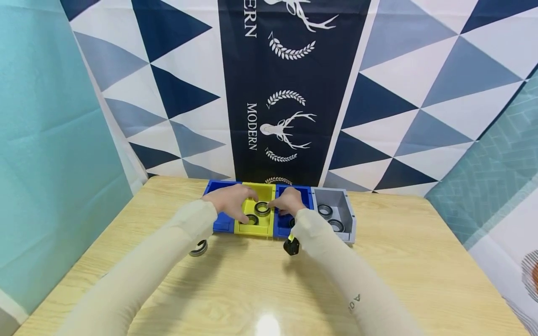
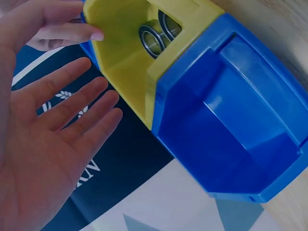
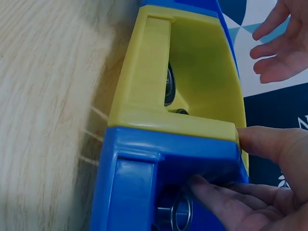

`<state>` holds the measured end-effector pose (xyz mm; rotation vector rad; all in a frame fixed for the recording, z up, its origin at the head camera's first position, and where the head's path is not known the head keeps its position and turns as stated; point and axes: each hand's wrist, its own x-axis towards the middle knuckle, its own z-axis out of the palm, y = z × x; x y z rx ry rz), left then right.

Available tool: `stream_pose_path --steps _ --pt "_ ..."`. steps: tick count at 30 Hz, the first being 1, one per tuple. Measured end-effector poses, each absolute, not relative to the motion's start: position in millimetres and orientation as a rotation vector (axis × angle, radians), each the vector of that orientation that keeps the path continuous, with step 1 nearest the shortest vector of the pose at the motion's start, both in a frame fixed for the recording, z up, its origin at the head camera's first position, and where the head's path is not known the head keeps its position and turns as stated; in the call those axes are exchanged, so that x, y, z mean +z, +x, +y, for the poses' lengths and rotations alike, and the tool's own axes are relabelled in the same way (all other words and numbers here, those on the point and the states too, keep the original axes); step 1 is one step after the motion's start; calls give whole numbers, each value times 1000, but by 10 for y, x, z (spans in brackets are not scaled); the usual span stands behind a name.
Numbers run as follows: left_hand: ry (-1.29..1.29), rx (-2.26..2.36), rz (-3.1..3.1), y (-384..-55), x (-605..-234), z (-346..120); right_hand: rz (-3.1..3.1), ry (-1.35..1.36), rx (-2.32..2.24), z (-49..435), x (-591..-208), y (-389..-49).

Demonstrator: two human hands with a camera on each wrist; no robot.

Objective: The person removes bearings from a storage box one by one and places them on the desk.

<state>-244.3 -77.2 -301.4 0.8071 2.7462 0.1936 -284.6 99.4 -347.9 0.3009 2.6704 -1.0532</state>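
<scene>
My left hand (image 1: 233, 201) hovers at the left side of the yellow bin (image 1: 240, 227), fingers spread and relaxed, holding nothing. Two ring-shaped ball bearings, one a metal ring with a dark seal (image 1: 262, 209), lie inside this bin. The right hand (image 1: 289, 201) reaches into the right-hand blue bin (image 3: 126, 192). In the right wrist view its thumb (image 3: 262, 140) rests at the yellow bin's back corner, while its fingers extend down into the blue bin. Close beside the index fingertip, a bearing (image 3: 175, 209) leans in the blue bin, partly cut off by the frame.
Another blue bin (image 1: 222, 226) adjoins the yellow one on the left. At the right end, a grey bin (image 1: 350, 219) contains two bearings (image 1: 325, 211). One loose bearing (image 1: 198, 248) lies on the wooden table (image 1: 252, 280) by the left sleeve. A patterned cloth (image 1: 189, 93) hangs behind the bins.
</scene>
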Motion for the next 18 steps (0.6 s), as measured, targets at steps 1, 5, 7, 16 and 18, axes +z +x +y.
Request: stream_pose_path --steps 1,5,7,16,18 --pt "795 181 2747 -2465 -3020 -759 2661 308 -1063 998 -3481 -2855" --pt "776 138 2751 -2560 -3045 -736 2664 280 -1060 993 -3468 -2876" --pt "769 128 2746 -2603 -3058 -725 2668 268 -1074 984 -3452 -2884" --pt "714 -15 2716 -2659 -3161 -549 2673 325 -1065 966 -3467 -2854" --pt "691 -16 2702 -2657 -3195 -503 2673 324 -1067 961 -3487 -2832"
